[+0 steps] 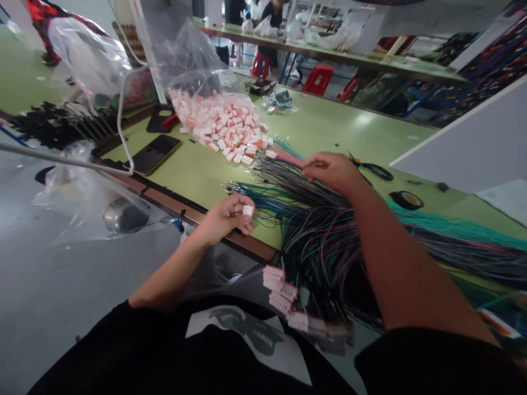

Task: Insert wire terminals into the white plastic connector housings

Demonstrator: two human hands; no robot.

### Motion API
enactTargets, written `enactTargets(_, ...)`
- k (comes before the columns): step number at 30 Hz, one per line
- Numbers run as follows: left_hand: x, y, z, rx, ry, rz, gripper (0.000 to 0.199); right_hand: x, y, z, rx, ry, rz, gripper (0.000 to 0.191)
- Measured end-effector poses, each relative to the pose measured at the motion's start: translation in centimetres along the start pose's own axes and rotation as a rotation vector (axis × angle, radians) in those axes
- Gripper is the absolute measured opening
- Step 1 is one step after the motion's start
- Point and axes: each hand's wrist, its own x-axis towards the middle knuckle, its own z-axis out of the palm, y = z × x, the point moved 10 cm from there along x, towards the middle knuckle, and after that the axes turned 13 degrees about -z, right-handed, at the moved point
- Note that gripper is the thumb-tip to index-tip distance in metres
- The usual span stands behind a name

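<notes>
Between the fingers of my left hand [230,218] is a small white connector [247,210], just above the table's near edge. My right hand [331,169] is over the bundle of grey wires [288,178], its fingers curled together at the pink wires; what they pinch is too small to make out. Blue and green wires [267,200] lie between my hands, their tips pointing left. Beyond them a pile of white and orange connectors [234,126] spills from a clear plastic bag [197,60]. Finished-looking rows of connectors [282,291] hang on wires below the table edge.
A phone [154,153] lies on the green table [341,123] at the left. Scissors [374,169] and a roll of black tape [406,199] are at the right. A bent metal rod [121,120] crosses the left side. A person [274,13] is at a far table.
</notes>
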Motion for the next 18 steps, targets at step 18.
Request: enactTargets(18,0.3,0.1,-0.3,0.004,0.000,0.017,0.032,-5.5,-11.7,6.0,0.132,0.011,-0.383,0.011)
